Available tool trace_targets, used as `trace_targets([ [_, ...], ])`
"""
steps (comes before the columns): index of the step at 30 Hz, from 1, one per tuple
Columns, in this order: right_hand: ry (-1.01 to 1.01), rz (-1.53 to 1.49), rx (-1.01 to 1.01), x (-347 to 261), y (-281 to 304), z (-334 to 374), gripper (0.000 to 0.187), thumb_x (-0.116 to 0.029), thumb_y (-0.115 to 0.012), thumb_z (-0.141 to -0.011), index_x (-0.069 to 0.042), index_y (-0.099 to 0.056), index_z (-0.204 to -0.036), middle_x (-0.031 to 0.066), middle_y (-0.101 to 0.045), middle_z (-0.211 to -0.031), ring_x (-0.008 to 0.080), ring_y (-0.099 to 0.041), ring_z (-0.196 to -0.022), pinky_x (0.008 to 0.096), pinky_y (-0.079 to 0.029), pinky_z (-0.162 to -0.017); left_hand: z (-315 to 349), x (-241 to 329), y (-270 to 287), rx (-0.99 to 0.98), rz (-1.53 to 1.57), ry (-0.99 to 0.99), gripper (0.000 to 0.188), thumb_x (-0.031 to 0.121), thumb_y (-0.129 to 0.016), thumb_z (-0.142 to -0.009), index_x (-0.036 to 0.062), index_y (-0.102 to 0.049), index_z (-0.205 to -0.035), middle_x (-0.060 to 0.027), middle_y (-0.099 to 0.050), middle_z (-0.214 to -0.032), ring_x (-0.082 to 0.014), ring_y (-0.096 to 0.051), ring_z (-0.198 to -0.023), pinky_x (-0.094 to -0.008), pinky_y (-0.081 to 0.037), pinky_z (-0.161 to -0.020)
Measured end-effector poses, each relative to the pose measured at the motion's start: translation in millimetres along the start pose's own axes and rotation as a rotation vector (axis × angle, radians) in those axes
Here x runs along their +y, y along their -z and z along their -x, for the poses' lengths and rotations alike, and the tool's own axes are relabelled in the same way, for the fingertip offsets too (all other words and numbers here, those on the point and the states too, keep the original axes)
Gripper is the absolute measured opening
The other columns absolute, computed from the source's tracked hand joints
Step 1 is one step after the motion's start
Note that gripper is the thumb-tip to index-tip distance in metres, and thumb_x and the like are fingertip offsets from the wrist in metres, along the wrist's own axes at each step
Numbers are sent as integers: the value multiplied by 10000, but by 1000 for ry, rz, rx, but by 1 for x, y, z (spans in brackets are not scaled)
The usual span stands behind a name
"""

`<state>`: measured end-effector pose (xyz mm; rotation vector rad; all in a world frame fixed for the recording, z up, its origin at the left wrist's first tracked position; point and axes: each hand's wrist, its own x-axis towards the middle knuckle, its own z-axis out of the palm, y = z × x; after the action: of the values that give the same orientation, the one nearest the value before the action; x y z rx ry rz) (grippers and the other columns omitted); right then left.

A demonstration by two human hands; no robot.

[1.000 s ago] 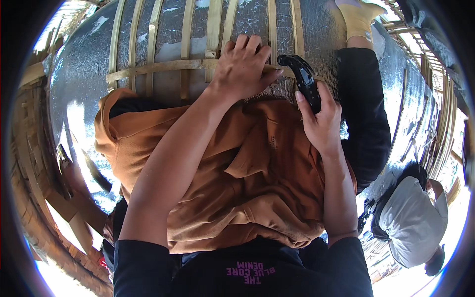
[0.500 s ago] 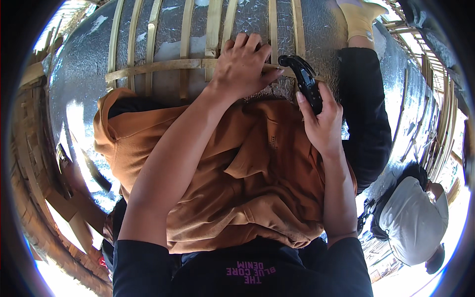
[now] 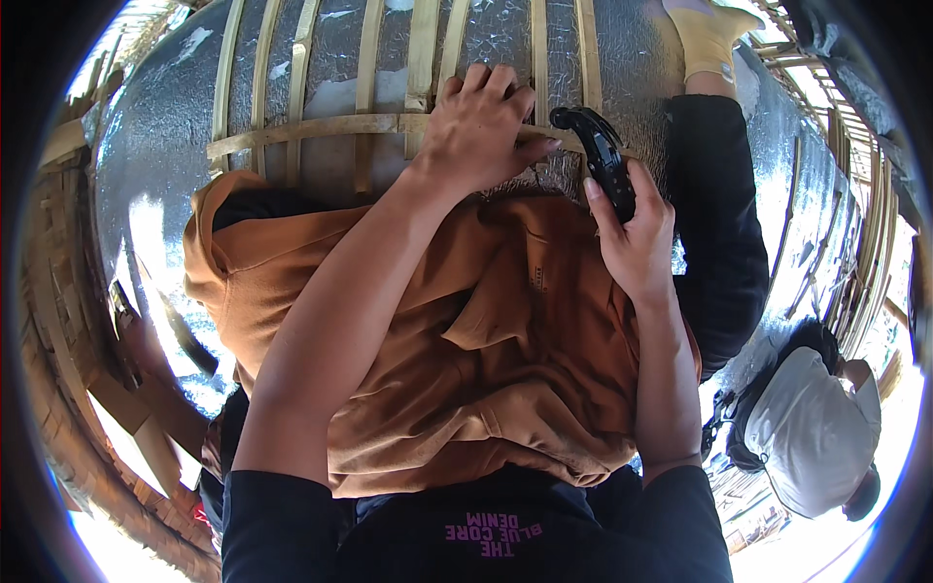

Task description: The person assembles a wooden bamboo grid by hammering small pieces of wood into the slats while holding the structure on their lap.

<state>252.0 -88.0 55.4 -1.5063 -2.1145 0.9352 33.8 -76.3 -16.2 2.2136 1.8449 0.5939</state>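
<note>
My left hand rests on a lattice of pale bamboo strips, its fingers curled over them and its thumb lying along the crosswise strip. It looks closed on that crosswise strip, though the fingertips are partly hidden. In my right hand is a black, curved hand tool with a rounded tip and a slim lever along one side; its exact kind is unclear. The tool's upper end is close to the right end of the crosswise strip. Several lengthwise strips run away from me over silvery foil sheeting.
A brown hooded garment covers my lap. On the right, a black-clad limb ends in a tan covering on the foil. A person in a white shirt bends over at lower right. Woven bamboo curves along the left.
The black tool and my right hand have shifted very slightly to the right. My left hand stays in place. The person in white has moved a little.
</note>
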Motion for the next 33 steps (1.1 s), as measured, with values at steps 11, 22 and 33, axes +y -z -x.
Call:
trace_targets([
  [11,-14,-6,12,0,2,1,205,-165,-714,-980,-2,-596,-1021,176,-709,-833,395,-733,-767,420,-538,-639,-1,-5,7,-32,109,-14,403,482,-752,-912,89,-688,-972,-64,-579,-1105,-296,-577,-1126,-475,-474,-994],
  [22,-72,-75,40,2,6,0,201,-151,-718,-975,-2,-619,-1068,172,-705,-841,353,-731,-727,390,-538,-643,-2,-10,1,-1,129,-35,259,390,-706,-969,132,-700,-953,-35,-589,-1085,-282,-584,-1063,-460,-494,-953],
  [33,-75,-57,24,2,6,0,214,-147,-725,-969,-4,-618,-1086,166,-720,-864,351,-746,-769,385,-548,-663,-3,-4,2,22,99,-10,384,488,-760,-906,109,-698,-911,-60,-604,-1048,-294,-624,-1050,-467,-517,-933],
])
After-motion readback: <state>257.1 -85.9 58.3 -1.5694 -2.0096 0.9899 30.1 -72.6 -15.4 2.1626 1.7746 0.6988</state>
